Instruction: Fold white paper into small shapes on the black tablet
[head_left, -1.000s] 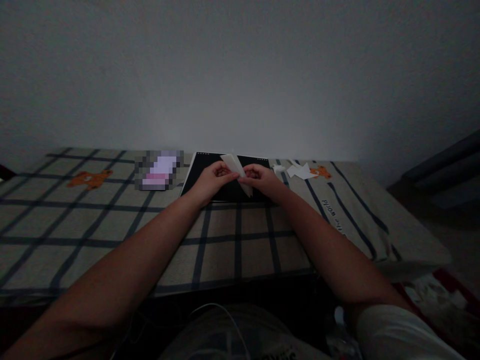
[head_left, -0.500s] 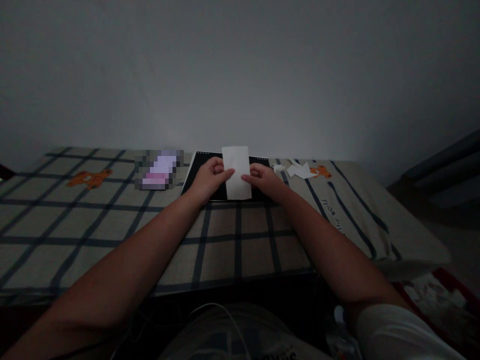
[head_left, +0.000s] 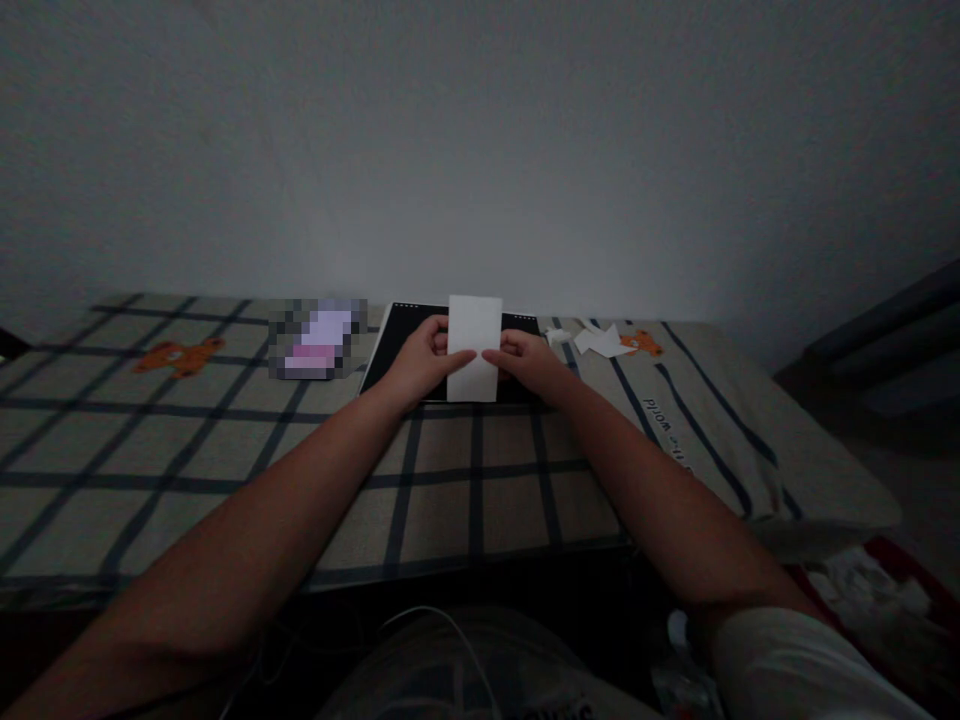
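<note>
A white rectangular sheet of paper (head_left: 474, 330) stands upright between my two hands, its flat face toward me. My left hand (head_left: 420, 356) pinches its left edge and my right hand (head_left: 525, 358) pinches its right edge, thumbs nearly meeting on the front. Both hands hover over a black board (head_left: 390, 345) that lies on a checked cloth (head_left: 225, 450) with orange bear prints.
A blurred pink and white object (head_left: 319, 338) lies left of the black board. White paper scraps (head_left: 600, 341) sit to the right near an orange bear print. A plain wall rises behind the covered surface. A white cable (head_left: 442, 625) crosses my lap.
The paper was turned edge-on and tilted a second ago; it now faces me flat and upright. My thumbs have moved closer together on its front.
</note>
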